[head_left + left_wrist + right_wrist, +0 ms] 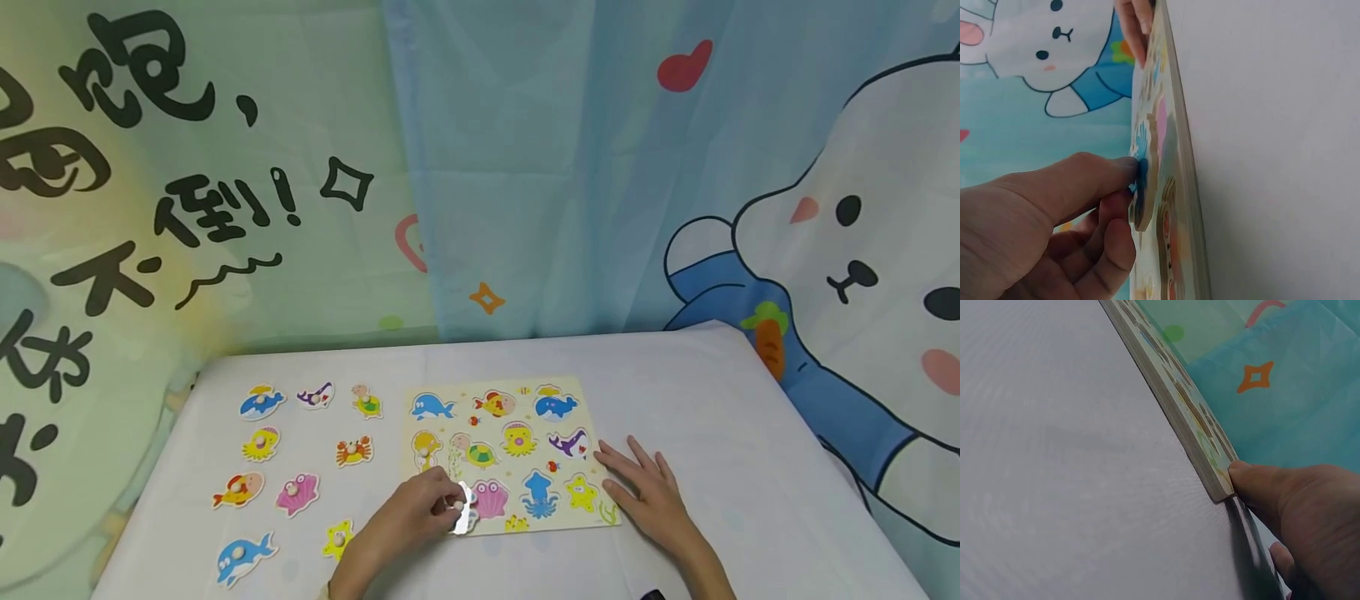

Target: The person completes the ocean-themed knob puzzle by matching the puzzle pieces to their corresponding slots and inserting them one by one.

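Wooden puzzle board (517, 450) steadied flat by right hand (647, 492).

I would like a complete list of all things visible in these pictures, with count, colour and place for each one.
puzzle board: one, pale yellow with sea-animal pictures, middle of the table.
held piece: one, blue face in the left wrist view, at the board's near left corner, tilted up.
loose pieces: nine, blue, yellow, pink, orange and others, each with a knob, on the table left of the board.
table: one, white cover.
backdrop: green and blue cloth with a cartoon animal, behind the table.
left hand: fingers pinch the held piece.
right hand: flat, fingers straight, at the board's right edge.
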{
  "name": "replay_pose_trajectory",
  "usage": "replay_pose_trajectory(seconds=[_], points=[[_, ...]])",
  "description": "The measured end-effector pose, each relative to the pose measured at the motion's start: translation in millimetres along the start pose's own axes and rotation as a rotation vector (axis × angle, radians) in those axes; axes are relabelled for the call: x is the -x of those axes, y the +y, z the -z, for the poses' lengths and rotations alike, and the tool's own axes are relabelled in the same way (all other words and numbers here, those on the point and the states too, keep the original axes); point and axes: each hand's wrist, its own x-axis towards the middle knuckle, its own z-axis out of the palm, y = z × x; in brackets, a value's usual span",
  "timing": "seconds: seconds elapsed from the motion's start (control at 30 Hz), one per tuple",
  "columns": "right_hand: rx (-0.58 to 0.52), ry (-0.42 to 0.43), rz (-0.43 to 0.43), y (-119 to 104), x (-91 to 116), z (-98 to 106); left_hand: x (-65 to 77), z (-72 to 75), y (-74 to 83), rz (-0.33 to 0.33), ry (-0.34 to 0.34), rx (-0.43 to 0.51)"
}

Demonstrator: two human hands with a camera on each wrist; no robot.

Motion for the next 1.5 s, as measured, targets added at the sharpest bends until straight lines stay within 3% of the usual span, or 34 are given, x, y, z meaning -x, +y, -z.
replay_pose_trajectory(seconds=[0.27, 0.57, 0.73, 0.87, 1.03, 1.27, 1.5], points=[[0.004, -0.014, -0.011, -1, 0, -1, -10.5, -12.3, 9.6, -0.046, 0.04, -0.041], [0.007, -0.013, -0.015, -2, 1, -2, -52.4, -33.5, 38.6, 0.032, -0.009, 0.029], [0.001, -0.01, 0.001, -4, -1, -3, -65.9, -49.7, 49.4, 0.071, -0.028, 0.026], [0.002, -0.004, 0.025, -5, -3, -3, -71.9, -61.0, 54.7, 0.089, 0.0, 0.015], [0.008, 0.003, 0.045, -4, -4, 0, -76.2, -64.1, 59.9, 0.072, 0.032, -0.005], [0.008, 0.014, 0.046, -2, -3, 2, -77.9, -65.0, 60.6, 0.081, 0.0, 0.031], [0.009, 0.004, 0.019, 0, -1, 1, -76.6, -72.0, 62.0, 0.067, -0.017, -0.085]])
